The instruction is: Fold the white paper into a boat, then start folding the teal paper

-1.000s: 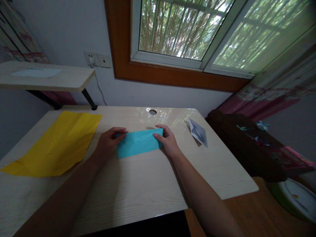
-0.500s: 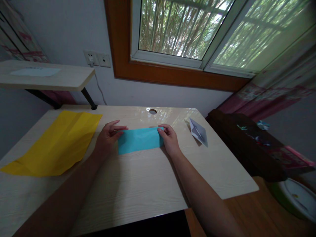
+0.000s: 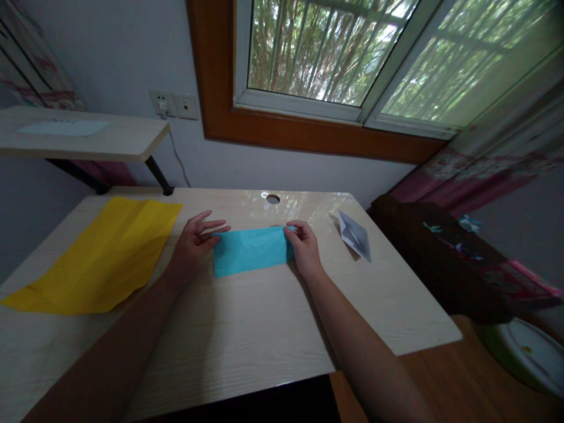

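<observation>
A light blue sheet of paper [image 3: 253,251], in a long rectangle that looks folded, is held just over the desk in front of me. My left hand [image 3: 192,244] has its thumb on the upper left corner, with the other fingers stretched out loosely behind it. At the upper right corner, my right hand [image 3: 305,248] pinches the paper between thumb and fingers. The paper's lower edge slants slightly up toward the right.
A large yellow sheet [image 3: 101,258] lies on the desk [image 3: 264,329] at left. A folded grey-white paper piece [image 3: 355,236] stands near the right edge. A raised shelf [image 3: 127,138] is at back left, below a wall socket [image 3: 174,106]. The desk has a cable hole [image 3: 273,200].
The blue paper and my right hand have shifted slightly to the right. My left hand's fingers have lifted and spread a little.
</observation>
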{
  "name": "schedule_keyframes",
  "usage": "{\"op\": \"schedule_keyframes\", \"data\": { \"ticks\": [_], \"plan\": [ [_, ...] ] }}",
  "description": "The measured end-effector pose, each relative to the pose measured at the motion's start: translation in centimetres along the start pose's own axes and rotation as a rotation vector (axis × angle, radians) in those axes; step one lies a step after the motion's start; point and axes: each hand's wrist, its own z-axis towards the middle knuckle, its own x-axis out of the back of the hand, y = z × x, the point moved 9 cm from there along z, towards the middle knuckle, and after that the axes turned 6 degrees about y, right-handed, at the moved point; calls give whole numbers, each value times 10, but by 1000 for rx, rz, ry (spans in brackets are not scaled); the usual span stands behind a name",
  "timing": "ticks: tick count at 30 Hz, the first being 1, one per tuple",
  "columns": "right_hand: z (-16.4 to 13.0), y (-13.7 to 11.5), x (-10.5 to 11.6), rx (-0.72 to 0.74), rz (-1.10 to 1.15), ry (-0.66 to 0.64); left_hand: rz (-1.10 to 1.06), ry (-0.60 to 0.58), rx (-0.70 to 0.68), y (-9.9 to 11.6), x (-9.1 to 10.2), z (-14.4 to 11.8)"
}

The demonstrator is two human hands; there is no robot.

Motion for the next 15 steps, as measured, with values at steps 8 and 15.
{"op": "schedule_keyframes", "data": {
  "ticks": [8,15],
  "plan": [
    [1,0,4,5,6,35,55,34,116,-9,4,0],
    [1,0,5,22,2,42,92,-1,376,-31,0,-5]
  ]
}}
